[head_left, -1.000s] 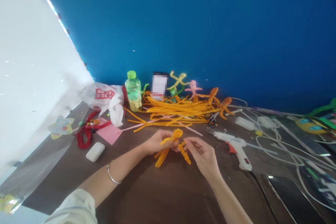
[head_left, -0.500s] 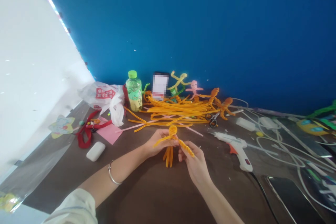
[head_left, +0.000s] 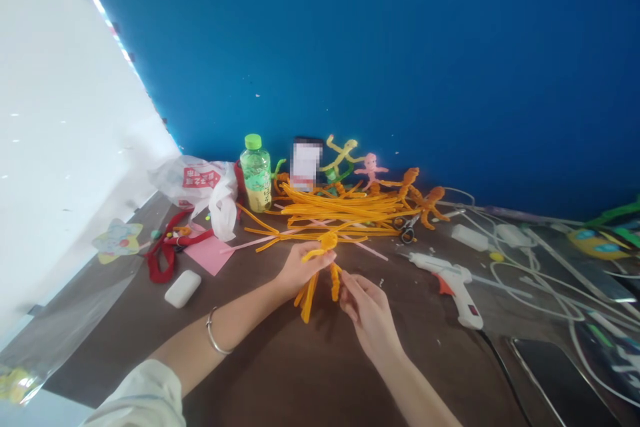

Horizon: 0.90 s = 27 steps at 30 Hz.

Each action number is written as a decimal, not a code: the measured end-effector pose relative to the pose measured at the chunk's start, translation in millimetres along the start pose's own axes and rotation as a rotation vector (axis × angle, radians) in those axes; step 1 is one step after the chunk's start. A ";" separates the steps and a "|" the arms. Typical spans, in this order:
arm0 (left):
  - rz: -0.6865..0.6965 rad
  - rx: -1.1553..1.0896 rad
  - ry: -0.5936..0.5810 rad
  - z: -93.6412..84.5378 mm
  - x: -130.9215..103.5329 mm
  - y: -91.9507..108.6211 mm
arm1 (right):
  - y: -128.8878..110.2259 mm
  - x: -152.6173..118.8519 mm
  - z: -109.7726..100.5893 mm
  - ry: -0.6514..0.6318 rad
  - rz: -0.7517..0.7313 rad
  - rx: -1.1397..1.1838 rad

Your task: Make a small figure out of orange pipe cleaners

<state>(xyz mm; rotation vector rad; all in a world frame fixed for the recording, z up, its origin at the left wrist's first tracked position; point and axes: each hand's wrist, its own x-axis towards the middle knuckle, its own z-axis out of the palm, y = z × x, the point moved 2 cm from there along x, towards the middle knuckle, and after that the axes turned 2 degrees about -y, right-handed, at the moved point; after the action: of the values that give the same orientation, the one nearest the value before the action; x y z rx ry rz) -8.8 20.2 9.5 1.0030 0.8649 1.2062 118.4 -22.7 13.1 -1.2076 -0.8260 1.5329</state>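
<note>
An orange pipe-cleaner figure (head_left: pixel 328 241) with a round coiled head is pinched at its neck by my left hand (head_left: pixel 303 268), just above the table. Straight orange strands hang below that hand, and a thicker twisted limb (head_left: pixel 335 284) points down beside them. At this limb's right side, my right hand (head_left: pixel 365 303) is closed, with thumb and index finger pressed together on it. Part of the figure's middle is hidden behind my left fingers.
Behind my hands lies a heap of orange pipe cleaners (head_left: pixel 345 205) with scissors (head_left: pixel 407 229) at its right end. A green-capped bottle (head_left: pixel 256 177) stands at the back. On the right are a glue gun (head_left: pixel 455 280), cables and a phone (head_left: pixel 555 380); a white case (head_left: pixel 183 289) is left.
The figure has turned: its twisted limb now points down rather than out to the lower right over my right hand. The hanging strands have swung left. My right hand has shifted its grip.
</note>
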 end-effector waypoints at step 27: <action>-0.335 -0.374 -0.278 9.9 -4.9 4.3 | -22.0 6.7 -20.3 0.110 -0.500 -0.538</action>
<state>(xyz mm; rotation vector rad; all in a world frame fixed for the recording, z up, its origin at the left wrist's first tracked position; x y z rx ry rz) -1.7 14.2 16.9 0.6685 0.5349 0.8745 143.9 -11.2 25.6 -1.3137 -1.3983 0.8529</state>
